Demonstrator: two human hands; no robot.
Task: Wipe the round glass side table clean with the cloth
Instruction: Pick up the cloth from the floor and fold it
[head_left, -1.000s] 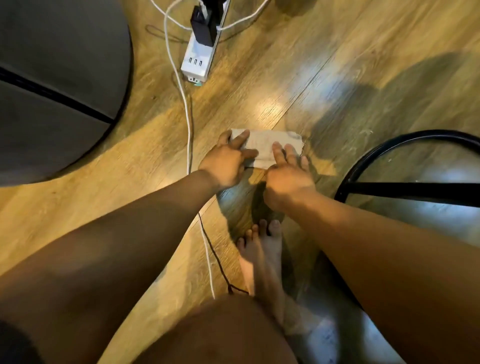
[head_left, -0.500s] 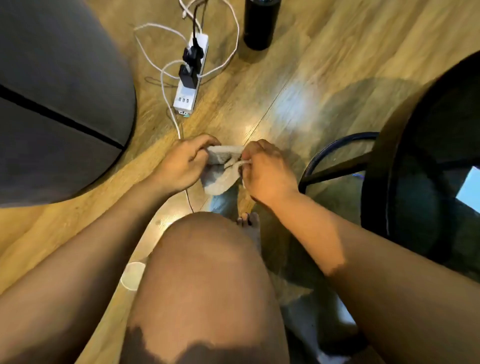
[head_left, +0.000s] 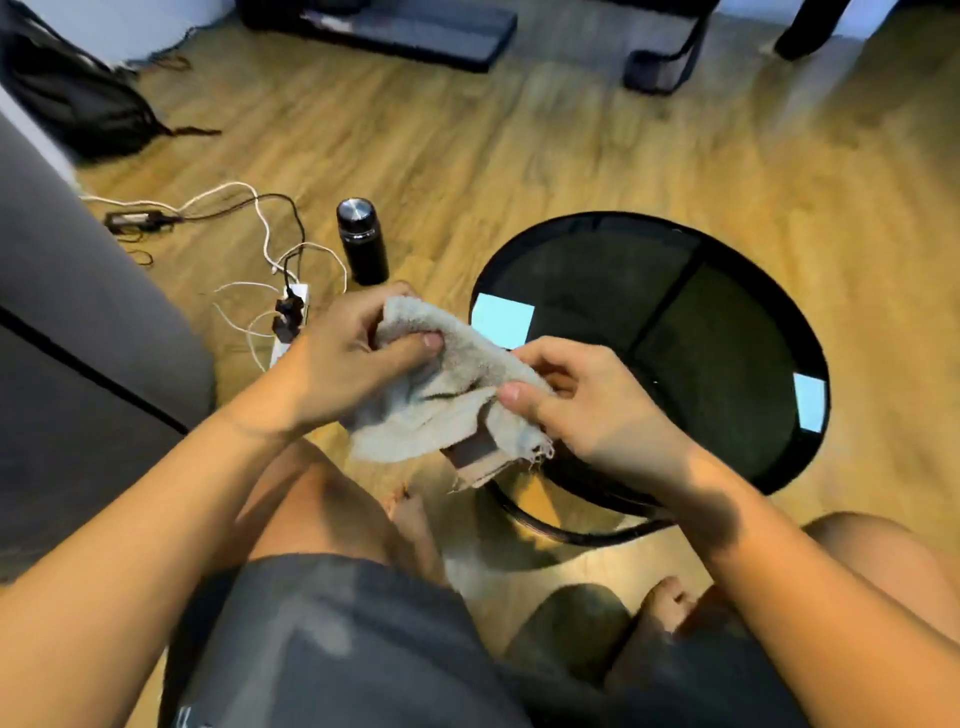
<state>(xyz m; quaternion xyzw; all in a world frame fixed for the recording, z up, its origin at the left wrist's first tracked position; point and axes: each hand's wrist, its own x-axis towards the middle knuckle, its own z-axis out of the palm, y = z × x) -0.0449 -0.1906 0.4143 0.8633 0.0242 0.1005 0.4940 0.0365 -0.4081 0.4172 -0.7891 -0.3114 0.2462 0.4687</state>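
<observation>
Both hands, left hand (head_left: 343, 364) and right hand (head_left: 587, 405), grip cloth (head_left: 441, 400) above bench (head_left: 727, 332) near edge; wiping not yet begun.

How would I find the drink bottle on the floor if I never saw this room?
Start at the round glass side table with its black rim, then look along the wooden floor to its left. The bottle stands upright there, apart from the table, beside a tangle of cables. It is the only tall black cylinder there, with a shiny silver cap.
</observation>
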